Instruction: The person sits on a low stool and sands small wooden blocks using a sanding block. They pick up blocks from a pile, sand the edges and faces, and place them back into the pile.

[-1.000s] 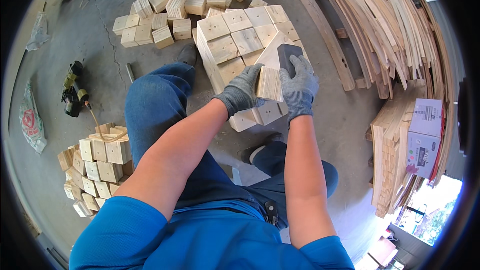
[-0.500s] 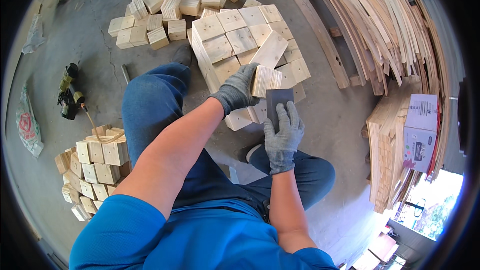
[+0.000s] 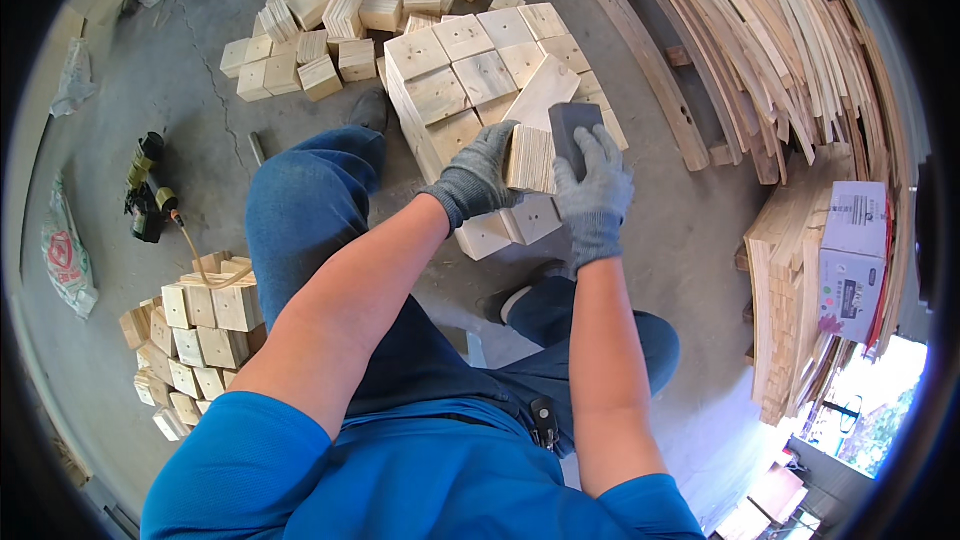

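My left hand point(image 3: 478, 174), in a grey glove, grips a small wooden block point(image 3: 531, 159) with layered grain on the side facing me. A dark grey sanding block point(image 3: 574, 126) is in my right hand point(image 3: 596, 186), also gloved, with the fingers lying over its near end. It is tilted beside the block's right side; whether they touch, I cannot tell. Both hands are over the near part of a large stack of wooden blocks point(image 3: 436, 97). On top of that stack, a longer wooden piece point(image 3: 545, 90) lies aslant.
Loose blocks point(image 3: 360, 12) are heaped beyond the stack. At left are a nail gun point(image 3: 146, 185) with a hose point(image 3: 190, 240), a smaller block stack point(image 3: 222, 311) and a plastic bag point(image 3: 68, 250). Long wood strips point(image 3: 740, 30), a beam point(image 3: 640, 50) and a carton point(image 3: 853, 260) line the right.
My right hand has moved the sanding block forward and to the right, from the block's near right corner to along its right side. My left hand keeps its hold, almost unmoved.
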`<state>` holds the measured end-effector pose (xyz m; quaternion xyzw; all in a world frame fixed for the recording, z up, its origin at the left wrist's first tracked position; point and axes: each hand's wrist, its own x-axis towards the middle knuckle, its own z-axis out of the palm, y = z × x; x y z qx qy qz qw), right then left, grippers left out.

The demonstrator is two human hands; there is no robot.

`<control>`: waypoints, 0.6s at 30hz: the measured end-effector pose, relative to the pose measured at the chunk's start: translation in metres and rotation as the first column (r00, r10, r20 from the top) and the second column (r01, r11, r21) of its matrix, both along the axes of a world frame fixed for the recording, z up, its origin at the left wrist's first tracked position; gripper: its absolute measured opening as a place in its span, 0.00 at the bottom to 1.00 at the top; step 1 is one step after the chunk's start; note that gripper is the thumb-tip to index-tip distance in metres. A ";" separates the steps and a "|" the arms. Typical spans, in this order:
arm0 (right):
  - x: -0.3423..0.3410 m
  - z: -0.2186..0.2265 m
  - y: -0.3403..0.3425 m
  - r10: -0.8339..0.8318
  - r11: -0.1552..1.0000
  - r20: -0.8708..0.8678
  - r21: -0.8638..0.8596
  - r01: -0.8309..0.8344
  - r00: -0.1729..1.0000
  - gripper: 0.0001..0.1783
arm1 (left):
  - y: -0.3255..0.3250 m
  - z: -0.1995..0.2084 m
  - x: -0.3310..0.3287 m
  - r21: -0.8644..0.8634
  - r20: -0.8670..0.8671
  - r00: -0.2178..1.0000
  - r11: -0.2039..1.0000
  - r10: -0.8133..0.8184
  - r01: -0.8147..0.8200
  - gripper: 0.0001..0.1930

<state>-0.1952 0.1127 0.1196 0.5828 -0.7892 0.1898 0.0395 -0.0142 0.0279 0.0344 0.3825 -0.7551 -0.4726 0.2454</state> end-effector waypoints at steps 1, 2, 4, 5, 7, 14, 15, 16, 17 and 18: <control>-0.003 0.002 -0.008 0.000 1.000 0.027 0.001 0.000 1.000 0.29 | 0.000 -0.005 0.001 -0.008 -0.002 1.000 1.000 0.003 -0.003 0.58; -0.010 -0.001 -0.013 0.018 0.999 0.084 -0.042 -0.015 0.996 0.29 | -0.001 -0.009 0.001 -0.018 -0.008 1.000 1.000 0.003 -0.003 0.58; -0.029 -0.005 -0.015 0.055 0.991 0.193 -0.128 -0.031 0.980 0.30 | -0.002 -0.011 0.001 -0.005 -0.028 1.000 1.000 -0.002 0.002 0.58; -0.037 -0.001 -0.009 0.038 0.986 0.223 -0.165 -0.001 0.974 0.30 | -0.001 -0.008 -0.001 0.017 -0.042 0.999 1.000 -0.009 0.010 0.58; -0.058 0.006 0.008 -0.022 0.987 0.284 -0.146 0.066 0.959 0.31 | 0.000 -0.002 -0.003 0.051 -0.042 0.999 0.999 -0.008 0.010 0.59; -0.122 0.045 0.092 -0.237 0.944 0.549 -0.064 0.323 0.801 0.34 | 0.001 0.016 -0.001 0.057 -0.028 1.000 0.998 0.003 -0.001 0.61; -0.130 0.049 0.108 -0.265 0.929 0.571 -0.065 0.365 0.777 0.34 | 0.004 0.023 -0.003 0.065 -0.023 1.000 0.998 -0.001 0.003 0.61; -0.135 0.054 0.119 -0.287 0.912 0.595 -0.069 0.403 0.751 0.33 | 0.004 0.029 -0.004 0.067 -0.018 1.000 0.998 -0.004 0.005 0.61; -0.141 0.054 0.131 -0.273 0.904 0.610 -0.102 0.416 0.744 0.32 | 0.006 0.026 -0.002 0.060 -0.037 0.999 0.998 0.017 -0.015 0.60; -0.144 0.055 0.142 -0.282 0.887 0.669 -0.090 0.452 0.688 0.32 | 0.007 0.023 -0.002 0.047 -0.085 0.996 0.999 0.024 -0.020 0.60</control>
